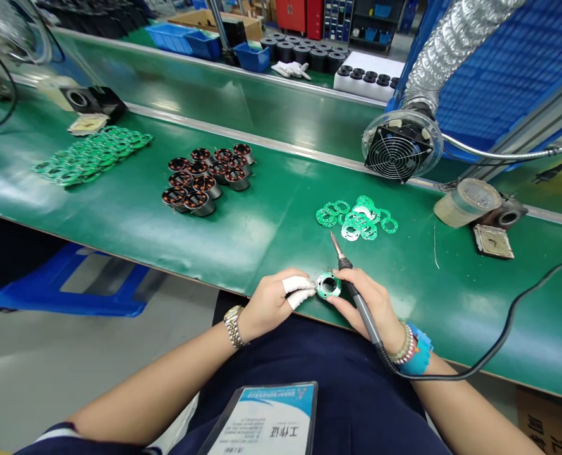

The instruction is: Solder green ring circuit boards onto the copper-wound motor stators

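A round part with a green circuit ring on top sits near the table's front edge, between my hands. White coverings wrap two fingers of my left hand, whose fingertips pinch the part's left side. My right hand touches its right side with thumb and fingertip while holding a soldering iron, tip pointing up and away. Behind the iron's tip lies a loose pile of green circuit rings. Several copper-wound cores stand in a group to the left.
Rows of green boards lie far left. A fan with a silver duct hangs at the back right. Below it are a cloudy jar and a sponge tray. The iron's black cable crosses the right side.
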Demonstrator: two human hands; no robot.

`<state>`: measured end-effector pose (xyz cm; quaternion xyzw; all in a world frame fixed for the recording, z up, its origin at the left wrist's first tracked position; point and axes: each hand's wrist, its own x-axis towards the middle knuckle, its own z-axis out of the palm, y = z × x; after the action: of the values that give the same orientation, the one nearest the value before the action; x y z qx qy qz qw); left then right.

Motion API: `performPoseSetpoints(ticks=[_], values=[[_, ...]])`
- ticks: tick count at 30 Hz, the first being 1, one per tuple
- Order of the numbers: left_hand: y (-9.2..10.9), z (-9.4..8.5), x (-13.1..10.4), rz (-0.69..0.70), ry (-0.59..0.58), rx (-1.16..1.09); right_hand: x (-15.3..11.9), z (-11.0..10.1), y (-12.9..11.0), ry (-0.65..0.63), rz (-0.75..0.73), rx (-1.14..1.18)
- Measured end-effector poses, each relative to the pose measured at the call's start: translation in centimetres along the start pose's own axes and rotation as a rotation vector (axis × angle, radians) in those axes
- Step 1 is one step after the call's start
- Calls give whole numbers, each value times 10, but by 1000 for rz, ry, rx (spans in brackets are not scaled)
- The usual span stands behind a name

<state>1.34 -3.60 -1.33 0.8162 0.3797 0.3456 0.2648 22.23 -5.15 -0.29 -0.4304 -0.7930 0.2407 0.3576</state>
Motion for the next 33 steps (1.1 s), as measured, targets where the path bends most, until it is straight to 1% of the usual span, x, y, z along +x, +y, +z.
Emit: performPoseSetpoints(ticks=[4, 6, 8, 12, 13, 14, 15, 17, 20, 22, 24, 25, 27, 29, 30, 31, 33], values=[[2, 4, 2, -15, -23, 86, -1, 2, 2, 2, 8, 21], [4, 9, 2, -62, 3, 95, -2, 3, 2, 6, 15, 25], [8, 17, 2, -164, 69, 40, -3, 4, 1, 16, 15, 22], [20, 30, -2, -465, 208, -220, -3, 5, 0, 29, 8, 19], [23, 32, -5, -499, 226, -258, -3, 5, -1, 25, 10, 21], [25, 33, -9, -498, 238, -261, -3, 5, -1, 21, 13, 24], [27, 34, -13, -461, 241, -230, -3, 5, -1, 16, 18, 28], [28, 35, -23, -309, 216, -116, -3, 5, -1, 10, 27, 37], [26, 39, -37, -63, 139, 103, -3, 5, -2, 10, 30, 41], [24, 38, -40, 38, 110, 265, -4, 6, -1, 17, 27, 33], [22, 33, -38, 85, 69, 380, -4, 6, -1, 24, 20, 27], [22, 28, -34, 87, 31, 381, -4, 6, -1, 29, 16, 27], [19, 16, -24, 46, -31, 303, -4, 6, 0, 33, 14, 37], [12, 6, -14, 1, -7, 262, -1, 4, 2, 22, 17, 61], [8, 2, -10, 7, 14, 281, 1, 3, 3, 8, 21, 78], [4, 0, -7, 26, 34, 321, 3, 2, 4, -11, 24, 98], [-3, -2, -2, 106, 37, 407, 7, -2, 5, -58, 30, 132]])
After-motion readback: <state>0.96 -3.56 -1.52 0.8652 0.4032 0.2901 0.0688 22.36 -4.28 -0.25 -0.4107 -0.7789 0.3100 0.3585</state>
